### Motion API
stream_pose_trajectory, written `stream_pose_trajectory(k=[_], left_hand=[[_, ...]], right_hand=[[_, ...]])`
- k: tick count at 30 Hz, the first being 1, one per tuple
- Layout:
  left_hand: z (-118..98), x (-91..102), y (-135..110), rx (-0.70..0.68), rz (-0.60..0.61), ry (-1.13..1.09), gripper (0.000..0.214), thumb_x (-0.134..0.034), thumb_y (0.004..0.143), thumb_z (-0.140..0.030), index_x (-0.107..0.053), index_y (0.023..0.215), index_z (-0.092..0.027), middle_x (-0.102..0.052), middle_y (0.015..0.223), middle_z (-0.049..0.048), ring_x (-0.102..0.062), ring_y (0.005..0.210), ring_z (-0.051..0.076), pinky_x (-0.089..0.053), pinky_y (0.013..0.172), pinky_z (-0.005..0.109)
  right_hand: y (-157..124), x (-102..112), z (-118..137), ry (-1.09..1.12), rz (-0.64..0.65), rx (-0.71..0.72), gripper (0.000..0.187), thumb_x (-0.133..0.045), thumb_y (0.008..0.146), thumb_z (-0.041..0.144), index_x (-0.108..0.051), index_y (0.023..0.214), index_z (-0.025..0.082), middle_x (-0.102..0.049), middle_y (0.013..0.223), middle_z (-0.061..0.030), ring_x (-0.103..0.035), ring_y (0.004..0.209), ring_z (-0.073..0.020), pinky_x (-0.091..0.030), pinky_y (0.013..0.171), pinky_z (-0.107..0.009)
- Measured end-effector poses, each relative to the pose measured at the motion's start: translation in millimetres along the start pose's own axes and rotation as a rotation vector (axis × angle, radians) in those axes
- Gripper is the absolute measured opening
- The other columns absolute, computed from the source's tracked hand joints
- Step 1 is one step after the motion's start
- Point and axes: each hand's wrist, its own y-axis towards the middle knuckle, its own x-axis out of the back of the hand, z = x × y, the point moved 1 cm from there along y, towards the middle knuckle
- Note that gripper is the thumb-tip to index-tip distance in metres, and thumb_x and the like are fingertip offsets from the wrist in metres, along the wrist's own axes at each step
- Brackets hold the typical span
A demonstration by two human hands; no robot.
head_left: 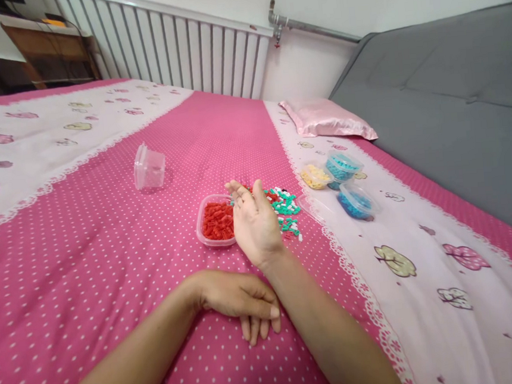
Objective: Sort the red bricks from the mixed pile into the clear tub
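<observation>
My right hand (253, 221) is raised over the pink dotted bedsheet, fingers loosely curled, right beside a small clear tub of red beads (216, 220). I cannot make out whether anything lies in the fingers. Just beyond it is a loose pile of green, white and red beads (286, 208) on the sheet. My left hand (243, 300) rests on the sheet near my right forearm, fingers bent down and relaxed, holding nothing.
An empty clear tub (148, 167) lies tipped on its side further back left. Three tubs sit to the right: yellow beads (314, 176), light blue beads (342, 167), darker blue beads (355, 202). A pink pillow (325, 118), grey headboard (449, 103) and radiator (189, 48) stand behind.
</observation>
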Motion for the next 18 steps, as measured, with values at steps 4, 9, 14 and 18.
stream_pose_trajectory(k=[4, 9, 14, 18], left_hand=[[-2, -1.0, -1, 0.028, -0.018, -0.022, 0.041, -0.052, 0.079, -0.055, -0.057, 0.086, -0.015, -0.058, 0.072, -0.0008, -0.058, 0.058, 0.008, -0.048, 0.060, 0.022], [-4, -0.2, -1, 0.047, -0.026, -0.033, 0.043, -0.054, 0.076, -0.057, -0.058, 0.085, -0.015, -0.059, 0.069, -0.0010, -0.058, 0.056, 0.008, -0.048, 0.059, 0.023], [-4, 0.0, -2, 0.055, -0.082, -0.042, 0.046, -0.057, 0.072, -0.059, -0.060, 0.083, -0.015, -0.061, 0.068, 0.0005, -0.060, 0.058, 0.010, -0.048, 0.058, 0.023], [0, -13.0, -10, -0.029, -0.261, -0.024, 0.047, -0.057, 0.073, -0.058, -0.061, 0.080, -0.012, -0.061, 0.066, 0.0016, -0.057, 0.057, 0.009, -0.045, 0.057, 0.022]], right_hand=[[0, 5, 6, -0.063, 0.019, 0.082, 0.052, -0.030, 0.081, 0.065, -0.053, 0.098, 0.022, -0.053, 0.114, -0.0049, -0.037, 0.124, -0.0166, -0.029, 0.103, -0.036], [7, 29, 11, -0.161, -0.203, 0.233, 0.043, -0.031, 0.085, 0.056, -0.053, 0.101, 0.022, -0.052, 0.118, -0.0040, -0.041, 0.121, -0.0144, -0.028, 0.103, -0.035], [17, 73, 7, -0.602, -0.593, 0.475, 0.035, -0.035, 0.085, 0.048, -0.052, 0.099, 0.021, -0.053, 0.112, -0.0083, -0.045, 0.113, -0.0173, -0.030, 0.100, -0.035], [11, 92, 0, -0.939, -0.734, 0.547, 0.031, -0.039, 0.085, 0.038, -0.051, 0.102, 0.015, -0.051, 0.113, -0.0155, -0.042, 0.114, -0.0200, -0.028, 0.101, -0.038]])
